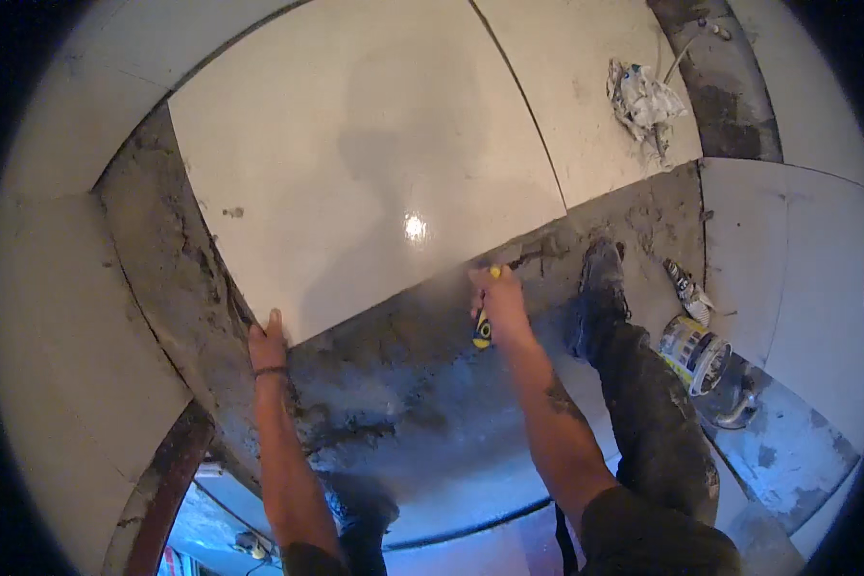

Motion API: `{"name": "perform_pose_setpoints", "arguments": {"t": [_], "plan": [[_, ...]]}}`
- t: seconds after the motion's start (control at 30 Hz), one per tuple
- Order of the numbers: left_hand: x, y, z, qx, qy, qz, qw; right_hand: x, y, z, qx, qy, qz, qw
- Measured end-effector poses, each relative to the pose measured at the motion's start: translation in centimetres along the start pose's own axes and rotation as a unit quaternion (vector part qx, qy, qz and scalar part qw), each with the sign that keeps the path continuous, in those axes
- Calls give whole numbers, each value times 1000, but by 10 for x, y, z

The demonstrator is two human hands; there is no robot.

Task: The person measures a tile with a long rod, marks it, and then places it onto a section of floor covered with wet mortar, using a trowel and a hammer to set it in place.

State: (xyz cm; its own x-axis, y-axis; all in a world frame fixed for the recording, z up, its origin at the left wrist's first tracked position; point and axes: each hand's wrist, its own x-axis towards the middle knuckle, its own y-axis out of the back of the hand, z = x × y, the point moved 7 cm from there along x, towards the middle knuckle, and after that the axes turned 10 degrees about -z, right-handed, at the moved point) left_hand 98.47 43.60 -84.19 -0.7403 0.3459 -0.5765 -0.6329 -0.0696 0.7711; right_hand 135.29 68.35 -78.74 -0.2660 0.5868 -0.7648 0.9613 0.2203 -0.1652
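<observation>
A large cream tile lies in front of me, with a narrow dark joint between it and another cream tile on the right. My left hand is closed at the tile's near left corner, thumb up; its other fingers are partly hidden. My right hand is wrapped around a tool with a yellow-and-black handle, just off the tile's near edge. A dark part of the tool reaches toward the right; its exact kind is hard to make out. Rough grey mortar runs beneath both forearms.
Crumpled paper or plastic rests on the right tile. A white and yellow bucket lies tipped beside my right leg, near a crumpled tube or bag. A rough mortar strip borders the tile's left side. Light tiles continue at right.
</observation>
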Motion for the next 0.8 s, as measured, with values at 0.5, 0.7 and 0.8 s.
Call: {"name": "perform_pose_setpoints", "arguments": {"t": [0.5,0.7,0.8], "plan": [[11,16,-1,-114,-31,-83,989,-14,-20,-5,23,-6,60,998],[-29,4,29,-89,-16,-7,996,-3,6,4,1,-2,29,1000],[-3,22,14,-87,-26,-42,995,-10,-13,3,-21,31,70,997]]}}
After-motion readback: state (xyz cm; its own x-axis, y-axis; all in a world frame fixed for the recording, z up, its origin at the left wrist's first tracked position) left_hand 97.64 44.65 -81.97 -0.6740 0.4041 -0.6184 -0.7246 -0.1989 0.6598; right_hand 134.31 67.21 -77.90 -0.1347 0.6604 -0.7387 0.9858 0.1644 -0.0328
